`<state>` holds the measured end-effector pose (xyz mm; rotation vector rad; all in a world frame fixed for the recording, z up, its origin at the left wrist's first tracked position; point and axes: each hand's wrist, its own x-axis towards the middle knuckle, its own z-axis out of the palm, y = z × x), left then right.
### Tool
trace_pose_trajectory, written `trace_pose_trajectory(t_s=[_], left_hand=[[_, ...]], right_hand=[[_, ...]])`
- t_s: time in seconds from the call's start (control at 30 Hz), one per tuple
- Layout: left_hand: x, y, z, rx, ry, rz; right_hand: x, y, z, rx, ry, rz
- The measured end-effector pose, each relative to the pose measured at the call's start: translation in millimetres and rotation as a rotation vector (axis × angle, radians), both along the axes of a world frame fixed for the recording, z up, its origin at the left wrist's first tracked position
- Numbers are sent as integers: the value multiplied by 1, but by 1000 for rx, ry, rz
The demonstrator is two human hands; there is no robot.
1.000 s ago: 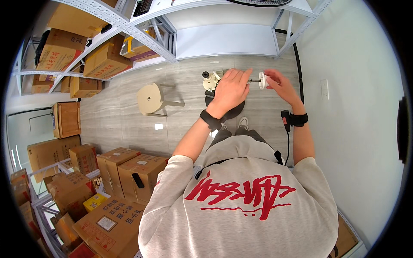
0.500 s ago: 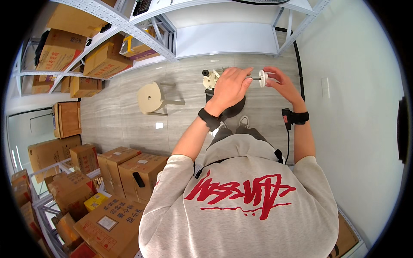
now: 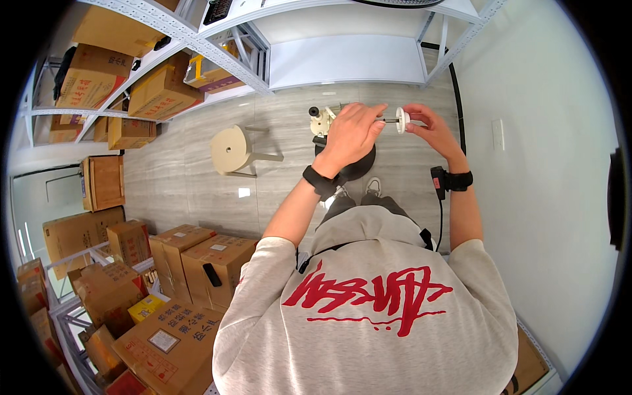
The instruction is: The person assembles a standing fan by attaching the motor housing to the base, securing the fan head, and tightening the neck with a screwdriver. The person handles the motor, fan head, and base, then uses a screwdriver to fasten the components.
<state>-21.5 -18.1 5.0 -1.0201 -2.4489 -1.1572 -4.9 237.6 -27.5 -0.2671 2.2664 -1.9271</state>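
White round disc (image 3: 401, 121), thin dark shaft (image 3: 390, 121), cream housing (image 3: 319, 125)

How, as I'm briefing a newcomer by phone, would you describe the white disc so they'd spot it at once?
Start at the wide white shelf at the top, then look below its right end. There, by the right hand, the white disc sits on a thin rod pointing toward the left hand. Its bright white sets it apart from the cream device and round black part nearby.

There are two wristbands (image 3: 320, 183) (image 3: 459, 181), one disc (image 3: 401, 121), one stool (image 3: 230, 151).
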Motion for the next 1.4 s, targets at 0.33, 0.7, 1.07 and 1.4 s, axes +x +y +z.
trace_pose_trajectory(t_s=[0.33, 0.7, 1.07, 1.4], left_hand=[[1, 0, -1, -4, 23, 13], [-1, 4, 1, 40, 67, 21], [-1, -11, 9, 279, -364, -51], [8, -47, 18, 371, -215, 69]], right_hand=[[0, -2, 6, -76, -100, -21], [-4, 3, -7, -65, -230, -46], [-2, -2, 8, 71, -191, 41], [2, -3, 7, 66, -55, 37]])
